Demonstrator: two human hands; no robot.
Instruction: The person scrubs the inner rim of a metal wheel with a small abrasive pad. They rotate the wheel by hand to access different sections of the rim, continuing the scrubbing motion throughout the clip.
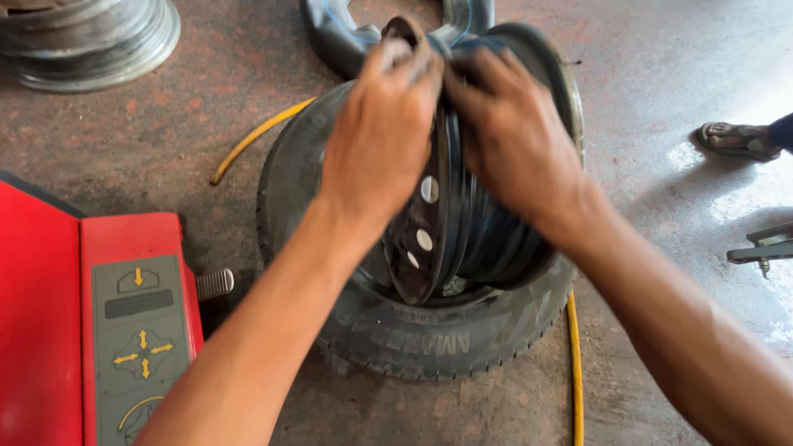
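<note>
1. Hands, two, bare, reaching in from the bottom edge and meeting at about 12 o'clock of the picture's centre.
2. Left hand (380, 132): forearm rising from 7 o'clock, wrist straight, back of the hand toward the camera. Fingers pressed together and curled over the top edge of the rim; thumb hidden.
3. Right hand (516, 136): forearm entering from 4 o'clock, wrist bent inward. Fingers close together and hooked over the same top edge, tips just beside those of the left hand. Whether they pinch the inner tube or only the metal, cannot tell.
4. Steel wheel rim (450, 235): black, standing on edge and tilted, its lower part seated inside the tyre; pale round holes show on its disc face at 6 o'clock of the left hand.
5. Tyre (396, 334): black, lying flat on the floor at centre, around the foot of the rim.
6. Inner tube (343, 37): dark rubber, looped at 12 o'clock beyond the hands, touching the top of the rim.
7. Hose (256, 136): yellow, on the floor at 10 o'clock of the tyre; a second yellow length (576, 372) runs at 5 o'clock.
8. Machine (124, 330): red, with a grey panel of yellow arrows, at 8 o'clock.
9. Bare metal rim (91, 41): at 10 o'clock, far corner.
10. Sandalled foot (735, 140) of another person: at 3 o'clock, well apart.
11. Floor (165, 124): reddish, stained concrete.
</note>
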